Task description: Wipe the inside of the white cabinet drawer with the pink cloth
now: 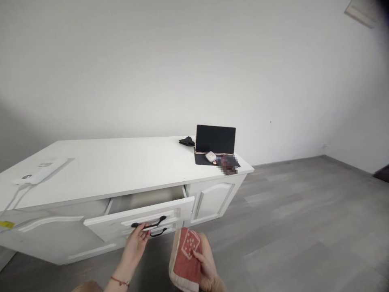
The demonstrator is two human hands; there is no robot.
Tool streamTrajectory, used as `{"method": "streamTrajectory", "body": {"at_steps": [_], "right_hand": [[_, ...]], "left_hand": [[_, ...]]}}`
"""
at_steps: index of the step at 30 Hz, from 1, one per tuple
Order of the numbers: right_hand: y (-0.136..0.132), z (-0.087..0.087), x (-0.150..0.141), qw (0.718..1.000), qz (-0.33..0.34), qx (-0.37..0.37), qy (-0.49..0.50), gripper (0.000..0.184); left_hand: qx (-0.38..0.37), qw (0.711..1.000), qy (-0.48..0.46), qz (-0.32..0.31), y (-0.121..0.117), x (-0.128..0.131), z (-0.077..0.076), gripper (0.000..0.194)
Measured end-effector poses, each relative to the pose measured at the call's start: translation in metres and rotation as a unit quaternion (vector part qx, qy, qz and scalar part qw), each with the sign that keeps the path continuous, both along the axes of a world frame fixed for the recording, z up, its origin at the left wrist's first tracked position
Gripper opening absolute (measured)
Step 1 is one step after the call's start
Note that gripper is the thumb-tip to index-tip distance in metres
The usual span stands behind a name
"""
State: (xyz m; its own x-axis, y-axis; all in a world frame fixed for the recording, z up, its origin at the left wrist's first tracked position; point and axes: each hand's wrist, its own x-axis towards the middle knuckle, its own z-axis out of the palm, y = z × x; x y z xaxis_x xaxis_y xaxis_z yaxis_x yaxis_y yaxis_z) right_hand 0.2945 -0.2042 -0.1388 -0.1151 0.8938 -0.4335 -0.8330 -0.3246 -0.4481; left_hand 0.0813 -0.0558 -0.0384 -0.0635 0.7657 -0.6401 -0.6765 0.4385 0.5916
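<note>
Holding the black handle [158, 222] of the drawer [106, 222] in my left grip [139, 240], I clasp the folded red cloth [185, 263] in my right grip [207, 268]. It seems light, soft, best pinched edgewise.

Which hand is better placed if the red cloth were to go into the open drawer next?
Probably the right hand: it holds the red cloth near the open drawer. The left hand has its fingers on the black handle, so it seems better placed to steady the drawer.
</note>
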Motion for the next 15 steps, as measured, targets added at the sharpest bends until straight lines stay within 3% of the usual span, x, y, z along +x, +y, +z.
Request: {"method": "streamTrajectory", "body": {"at_steps": [2,7,11,15], "right_hand": [[0.000,0.003,0.002,1.000,-0.018,0.010,-0.009,0.053],[-0.002,-0.002,0.013,0.997,0.062,-0.018,-0.031,0.045],[0.000,-0.011,0.021,0.995,0.036,-0.039,-0.086,0.043],[-0.006,-0.004,0.028,0.988,0.017,-0.062,-0.139,0.041]], "left_hand": [[-0.001,1.000,0.001,0.010,-0.012,-0.001,-0.004,0.028],[-0.003,1.000,0.007,0.029,-0.038,-0.006,-0.015,0.030],[-0.009,1.000,0.001,0.029,-0.053,-0.009,-0.019,0.030],[-0.014,0.999,-0.012,0.045,-0.065,-0.009,-0.016,0.032]]}}
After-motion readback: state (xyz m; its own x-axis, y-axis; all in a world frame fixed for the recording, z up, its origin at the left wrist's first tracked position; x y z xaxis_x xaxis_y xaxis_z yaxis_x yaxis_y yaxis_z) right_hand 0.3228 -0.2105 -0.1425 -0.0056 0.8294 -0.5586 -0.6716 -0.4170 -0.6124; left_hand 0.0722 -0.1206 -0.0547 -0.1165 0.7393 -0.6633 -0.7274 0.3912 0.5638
